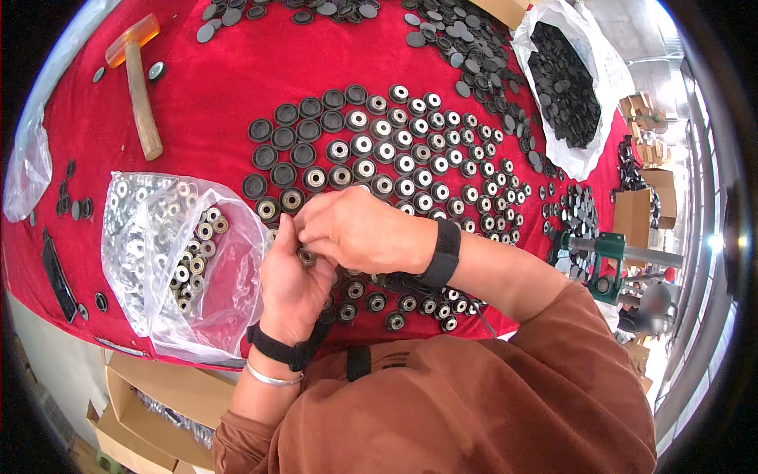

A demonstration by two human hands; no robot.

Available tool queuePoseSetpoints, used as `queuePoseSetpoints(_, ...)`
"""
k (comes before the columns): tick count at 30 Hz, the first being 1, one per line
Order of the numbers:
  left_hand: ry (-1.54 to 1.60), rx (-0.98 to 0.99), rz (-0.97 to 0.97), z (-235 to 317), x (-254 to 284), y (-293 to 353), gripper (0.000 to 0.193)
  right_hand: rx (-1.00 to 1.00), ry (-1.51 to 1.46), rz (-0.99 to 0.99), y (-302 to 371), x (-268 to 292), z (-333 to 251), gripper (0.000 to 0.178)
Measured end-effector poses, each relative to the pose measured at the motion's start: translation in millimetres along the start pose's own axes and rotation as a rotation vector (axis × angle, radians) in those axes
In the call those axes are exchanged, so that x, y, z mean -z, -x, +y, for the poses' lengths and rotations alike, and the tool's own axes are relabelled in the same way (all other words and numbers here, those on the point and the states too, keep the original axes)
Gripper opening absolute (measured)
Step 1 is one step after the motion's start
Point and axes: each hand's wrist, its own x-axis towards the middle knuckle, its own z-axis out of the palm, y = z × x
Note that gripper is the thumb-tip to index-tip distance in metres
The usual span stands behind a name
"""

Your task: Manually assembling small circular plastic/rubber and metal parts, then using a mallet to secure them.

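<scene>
"Where are the hands?"
"Together, mid-frame. The left hand (294, 283) is curled around a small metal ring (306, 256). The right hand (355, 229) bends over it; I can't tell whether it grips anything."
"What's around them?"
"Black caps (285, 114) above centre, a clear bag (225, 296) at left."

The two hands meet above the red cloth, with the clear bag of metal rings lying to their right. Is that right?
The side is wrong: the head view shows the clear bag of metal rings lying to the left of the left hand and right hand, which do meet above the red cloth.
</scene>
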Motion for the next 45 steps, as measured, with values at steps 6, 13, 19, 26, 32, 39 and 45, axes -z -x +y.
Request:
queuePoseSetpoints(6,-0.097,-0.025,0.074,2.7,-1.2,2.9,0.041,-0.098,-0.034,-0.023,-6.3,8.2,-3.8,0.012)
queuePoseSetpoints(13,-0.422,-0.382,0.349,9.3,-7.7,13.9,0.049,-0.145,0.379,0.228,-38.8,17.8,60.4,0.014)
queuePoseSetpoints(19,-0.447,-0.518,0.428,26.4,3.8,16.6,0.053,-0.127,0.422,0.168,-48.6,0.0,74.5,0.010)
queuePoseSetpoints(26,-0.344,-0.369,0.291,25.5,-1.9,17.7,0.052,-0.083,0.380,0.147,-48.3,-4.0,75.5,0.005)
queuePoseSetpoints(32,-0.036,-0.171,0.101,23.1,0.8,4.4,0.052,-0.019,0.358,0.383,-46.8,1.0,40.5,0.008)
queuePoseSetpoints(39,-0.106,-0.182,0.119,19.0,-6.8,5.6,0.051,-0.067,-0.072,-0.004,-21.7,-15.4,-18.4,0.019)
queuePoseSetpoints(45,-0.208,-0.105,0.016,18.4,-2.9,21.8,0.049,-0.197,0.031,0.191,-36.9,4.3,13.3,0.016)
